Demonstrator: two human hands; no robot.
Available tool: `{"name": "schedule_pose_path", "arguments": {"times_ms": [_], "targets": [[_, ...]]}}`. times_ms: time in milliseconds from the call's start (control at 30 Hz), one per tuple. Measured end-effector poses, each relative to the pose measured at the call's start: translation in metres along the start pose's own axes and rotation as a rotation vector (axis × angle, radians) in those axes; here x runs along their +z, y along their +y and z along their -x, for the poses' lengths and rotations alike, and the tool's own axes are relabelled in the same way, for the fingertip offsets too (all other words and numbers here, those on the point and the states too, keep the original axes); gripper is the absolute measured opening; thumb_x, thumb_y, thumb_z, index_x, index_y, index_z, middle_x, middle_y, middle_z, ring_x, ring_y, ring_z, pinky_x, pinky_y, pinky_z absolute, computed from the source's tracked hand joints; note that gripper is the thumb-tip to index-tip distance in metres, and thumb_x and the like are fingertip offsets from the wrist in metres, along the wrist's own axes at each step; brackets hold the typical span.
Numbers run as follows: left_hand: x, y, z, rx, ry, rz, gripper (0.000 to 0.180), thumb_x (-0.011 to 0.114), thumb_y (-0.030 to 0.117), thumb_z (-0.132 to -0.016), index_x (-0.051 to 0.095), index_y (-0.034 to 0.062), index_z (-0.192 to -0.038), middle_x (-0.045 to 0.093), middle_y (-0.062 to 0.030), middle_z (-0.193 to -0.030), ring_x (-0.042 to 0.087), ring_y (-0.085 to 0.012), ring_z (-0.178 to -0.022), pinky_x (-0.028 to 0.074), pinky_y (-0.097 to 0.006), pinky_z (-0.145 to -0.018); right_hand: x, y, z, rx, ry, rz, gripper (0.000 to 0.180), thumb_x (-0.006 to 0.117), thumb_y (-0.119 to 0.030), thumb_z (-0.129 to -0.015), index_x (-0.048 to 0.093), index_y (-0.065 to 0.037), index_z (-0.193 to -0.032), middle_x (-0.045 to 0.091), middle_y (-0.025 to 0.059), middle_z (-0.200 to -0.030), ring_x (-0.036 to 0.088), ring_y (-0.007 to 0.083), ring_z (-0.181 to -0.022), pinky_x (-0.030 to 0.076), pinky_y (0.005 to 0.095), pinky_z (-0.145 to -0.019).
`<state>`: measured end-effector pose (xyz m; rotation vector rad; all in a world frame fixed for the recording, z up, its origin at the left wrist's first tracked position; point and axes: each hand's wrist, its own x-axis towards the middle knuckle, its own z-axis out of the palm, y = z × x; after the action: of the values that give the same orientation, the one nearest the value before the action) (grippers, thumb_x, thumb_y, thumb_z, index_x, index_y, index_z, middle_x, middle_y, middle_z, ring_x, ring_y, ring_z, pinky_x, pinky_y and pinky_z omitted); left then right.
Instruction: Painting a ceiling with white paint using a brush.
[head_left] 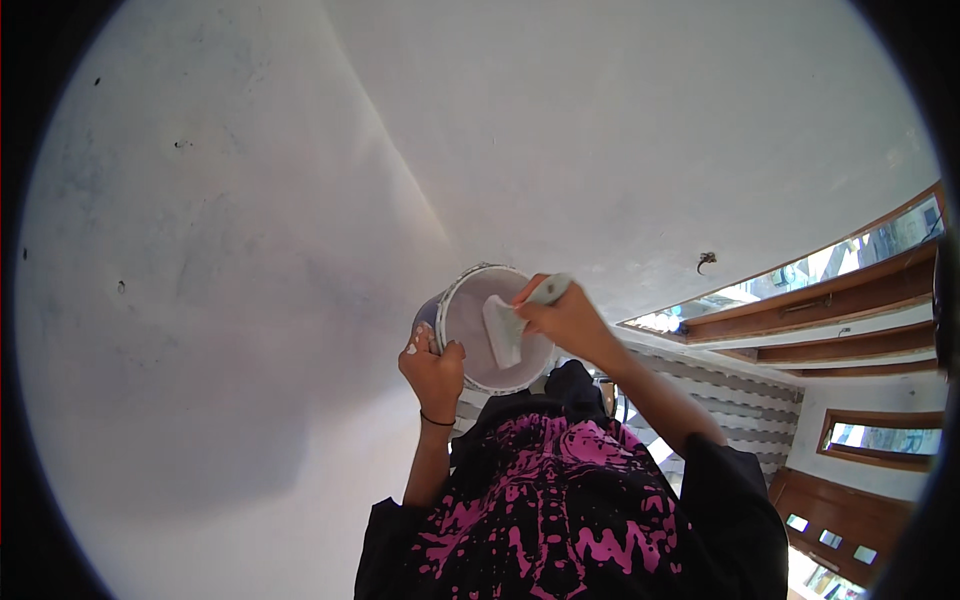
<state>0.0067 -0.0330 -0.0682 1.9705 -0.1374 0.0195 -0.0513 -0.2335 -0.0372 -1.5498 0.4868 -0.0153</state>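
Note:
My left hand grips the side of a round paint bucket, its thumb at the rim and white spots on its fingers. The bucket is tilted so that its mouth faces me, and whitish paint shows inside. My right hand is closed around the handle of a wide paintbrush. The white-coated bristle end is inside the bucket's mouth; whether it touches the paint I cannot tell. A dark band circles my left wrist.
Two whitish walls meet at a corner beyond the bucket, the left one patchy grey. Short wires stick out of the right wall. Wood-framed window openings run along the right, above a brown wooden door. Grey-and-white striped flooring lies below.

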Motion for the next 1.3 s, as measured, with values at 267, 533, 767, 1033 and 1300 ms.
{"name": "schedule_pose_path", "arguments": {"times_ms": [267, 533, 767, 1033, 1300], "targets": [[0.005, -0.024, 0.005, 0.014, -0.036, -0.193, 0.044, 0.069, 0.010, -0.070, 0.062, -0.0188, -0.102, 0.065, -0.0342, -0.108, 0.064, -0.0451, -0.104, 0.050, -0.042, -0.095, 0.078, 0.069, -0.039, -0.052, 0.211, 0.348, 0.020, 0.062, -0.017, -0.080, 0.066, 0.001, -0.088, 0.067, 0.0278, -0.081, 0.066, 0.0458, -0.083, 0.053, 0.0487, -0.076], [0.015, -0.023, 0.006, 0.231, 0.053, -0.140, 0.029, 0.066, 0.010, -0.069, 0.060, -0.0130, -0.086, 0.064, -0.0286, -0.086, 0.065, -0.0392, -0.082, 0.050, -0.044, -0.076, 0.095, 0.098, -0.050, -0.215, 0.013, 0.081, 0.025, 0.066, -0.011, -0.077, 0.063, 0.002, -0.098, 0.069, 0.0220, -0.085, 0.070, 0.0352, -0.074, 0.056, 0.0414, -0.069], [0.003, -0.014, 0.005, 0.074, 0.082, -0.020, 0.023, 0.063, 0.004, -0.064, 0.041, -0.0042, -0.068, 0.040, -0.0104, -0.058, 0.033, -0.0187, -0.054, 0.032, -0.035, -0.050, 0.021, 0.026, 0.000, 0.055, -0.113, -0.280, 0.013, 0.064, -0.002, -0.085, 0.064, -0.002, -0.098, 0.069, 0.0089, -0.086, 0.068, 0.0150, -0.076, 0.056, 0.0277, -0.069], [-0.011, 0.023, -0.001, 0.038, -0.028, 0.270, 0.033, 0.062, 0.000, -0.058, 0.031, -0.0005, -0.065, 0.029, -0.0036, -0.059, 0.026, -0.0139, -0.058, 0.026, -0.033, -0.051, -0.060, -0.055, 0.055, -0.102, -0.021, -0.403, 0.016, 0.059, -0.008, -0.091, 0.060, 0.002, -0.104, 0.067, 0.0127, -0.089, 0.071, 0.0230, -0.074, 0.062, 0.0378, -0.075], [-0.033, 0.084, -0.005, 0.192, -0.134, 0.364, 0.034, 0.061, 0.000, -0.056, 0.029, -0.0022, -0.065, 0.027, -0.0052, -0.060, 0.026, -0.0158, -0.059, 0.025, -0.034, -0.052, -0.088, -0.119, 0.100, -0.341, -0.019, -0.490, 0.011, 0.060, -0.007, -0.092, 0.058, 0.000, -0.100, 0.065, 0.0112, -0.088, 0.070, 0.0194, -0.072, 0.062, 0.0383, -0.073]]}}
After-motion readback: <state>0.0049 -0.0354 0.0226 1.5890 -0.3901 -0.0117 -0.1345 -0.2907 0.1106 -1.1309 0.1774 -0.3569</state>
